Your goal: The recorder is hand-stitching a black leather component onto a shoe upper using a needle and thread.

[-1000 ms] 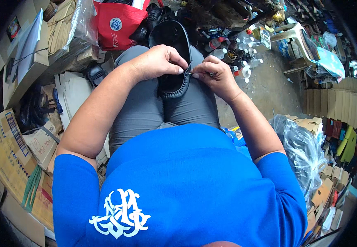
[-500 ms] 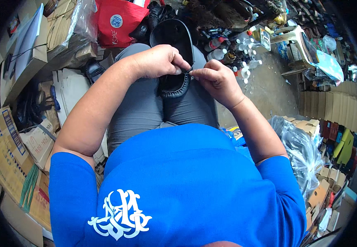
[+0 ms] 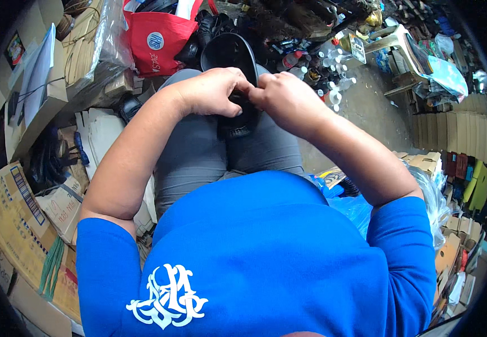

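A black shoe (image 3: 228, 53) with a row of gathered stitches at its near end lies across my lap, its long opening upward. My left hand (image 3: 212, 92) is closed on the shoe's side edge, thumb curved over the opening. Against it, my right hand (image 3: 285, 100) is closed in a pinch at the right rim of the shoe. What the right fingers hold is hidden behind the knuckles. Both hands meet over the middle of the shoe, above my grey trouser legs (image 3: 190, 151).
A red bag (image 3: 156, 42) and dark shoes stand beyond my knees. Plastic bottles (image 3: 333, 84) crowd the floor to the right, near a low stool (image 3: 403, 50). Cardboard boxes (image 3: 16, 208) are stacked at left. Cartons and plastic wrap lie on the right.
My right hand has turned knuckles-up and moved left against my left hand, its elbow swinging outward. The shoe's stitched near end is now more shaded and partly covered.
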A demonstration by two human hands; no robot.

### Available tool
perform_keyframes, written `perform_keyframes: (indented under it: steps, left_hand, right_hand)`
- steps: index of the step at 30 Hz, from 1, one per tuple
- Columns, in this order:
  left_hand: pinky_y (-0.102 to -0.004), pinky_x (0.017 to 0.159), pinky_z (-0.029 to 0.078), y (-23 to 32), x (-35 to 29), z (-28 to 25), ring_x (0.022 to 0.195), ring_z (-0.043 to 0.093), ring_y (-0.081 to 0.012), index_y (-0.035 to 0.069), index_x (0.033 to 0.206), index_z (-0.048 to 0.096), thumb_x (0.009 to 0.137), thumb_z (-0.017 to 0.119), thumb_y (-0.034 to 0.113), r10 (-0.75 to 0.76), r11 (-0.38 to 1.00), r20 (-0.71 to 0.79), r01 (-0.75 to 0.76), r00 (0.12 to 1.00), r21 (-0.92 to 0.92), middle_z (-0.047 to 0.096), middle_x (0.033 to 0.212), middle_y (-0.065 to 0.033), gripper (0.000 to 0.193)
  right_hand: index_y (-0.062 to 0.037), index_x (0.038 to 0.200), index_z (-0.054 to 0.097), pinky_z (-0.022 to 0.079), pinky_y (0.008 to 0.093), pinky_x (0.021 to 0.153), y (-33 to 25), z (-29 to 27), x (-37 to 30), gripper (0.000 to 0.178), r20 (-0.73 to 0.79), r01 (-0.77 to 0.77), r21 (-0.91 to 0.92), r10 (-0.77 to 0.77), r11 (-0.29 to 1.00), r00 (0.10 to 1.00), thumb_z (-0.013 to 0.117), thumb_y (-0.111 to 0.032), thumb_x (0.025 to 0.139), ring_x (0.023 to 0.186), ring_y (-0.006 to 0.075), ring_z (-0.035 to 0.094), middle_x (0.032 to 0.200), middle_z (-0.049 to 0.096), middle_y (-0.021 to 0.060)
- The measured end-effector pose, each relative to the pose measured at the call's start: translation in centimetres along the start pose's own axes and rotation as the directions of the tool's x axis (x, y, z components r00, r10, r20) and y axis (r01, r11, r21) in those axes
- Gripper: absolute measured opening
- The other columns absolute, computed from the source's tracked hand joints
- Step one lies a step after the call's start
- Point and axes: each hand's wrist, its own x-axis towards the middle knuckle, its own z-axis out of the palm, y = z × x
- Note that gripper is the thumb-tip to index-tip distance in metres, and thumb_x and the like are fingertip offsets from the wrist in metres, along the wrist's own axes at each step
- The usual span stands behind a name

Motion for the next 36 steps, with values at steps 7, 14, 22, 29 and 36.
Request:
perform_keyframes:
  steps: [7, 14, 22, 29, 36]
  left_hand:
    - [-0.0350, 0.080, 0.050, 0.0, 0.3, -0.4, 0.089, 0.062, -0.0278, 0.006, 0.094, 0.068, 0.075, 0.069, 0.003, -0.069, 0.991, -0.014, 0.070, 0.998, 0.114, 0.062, 0.092, -0.0094, 0.020]
    - [-0.0348, 0.078, 0.051, -0.8, 0.7, 1.1, 0.086, 0.063, -0.0282, 0.006, 0.086, 0.070, 0.072, 0.072, 0.007, -0.008, 0.997, -0.147, 0.019, 0.989, 0.077, 0.064, 0.088, -0.0099, 0.014]
    - [-0.0270, 0.083, 0.046, 0.6, -5.3, -4.1, 0.090, 0.059, -0.0128, 0.003, 0.094, 0.069, 0.083, 0.069, 0.008, -0.173, 0.980, -0.657, 0.066, 0.734, -0.185, 0.065, 0.092, -0.0029, 0.013]
    - [-0.0569, 0.095, 0.035, -3.6, -20.6, -8.9, 0.123, 0.048, -0.0222, 0.021, 0.125, 0.059, 0.085, 0.066, 0.029, -0.582, 0.011, -0.793, 0.977, 0.178, 0.212, 0.055, 0.130, -0.0037, 0.041]
    - [-0.0586, 0.106, 0.016, 3.6, -6.3, 1.3, 0.140, 0.025, -0.0303, 0.020, 0.106, 0.067, 0.068, 0.076, 0.031, -0.171, 0.742, -0.531, 0.463, 0.830, 0.484, 0.049, 0.137, -0.0039, 0.040]
  right_hand:
    - [-0.0075, 0.074, 0.063, 0.048, 0.0409, 0.070, 1.5, -2.3, 0.2, 0.004, -0.055, 0.049, 0.030, -0.047, 0.998, 0.997, 0.062, -0.010, 0.076, 0.078, 0.0308, 0.059, 0.080, 0.057, 0.0105]
    - [-0.0069, 0.082, 0.068, 0.051, 0.0403, 0.075, 1.3, 0.0, 0.9, 0.009, -0.096, 0.032, 0.222, -0.011, 0.975, 0.995, 0.062, -0.012, 0.076, 0.085, 0.0312, 0.063, 0.086, 0.062, 0.0117]
    - [-0.0029, 0.091, 0.067, 0.048, 0.0296, 0.074, 3.8, 1.2, -2.3, 0.018, 0.059, -0.230, 0.705, 0.268, 0.671, 0.962, 0.071, -0.018, 0.083, 0.080, 0.0154, 0.060, 0.084, 0.061, 0.0051]
    - [-0.0113, 0.109, 0.056, 0.041, 0.0468, 0.095, 8.7, 0.0, -9.6, 0.020, -0.187, 0.321, 0.751, 0.279, -0.578, 0.942, 0.053, -0.026, 0.096, 0.075, 0.0115, 0.053, 0.073, 0.049, -0.0040]
    - [-0.0069, 0.132, 0.053, 0.036, 0.0208, 0.068, 10.1, 2.0, -13.7, 0.046, 0.181, -0.161, 0.983, 0.511, -0.084, 0.840, 0.055, -0.033, 0.095, 0.068, 0.0044, 0.040, 0.078, 0.051, -0.0076]
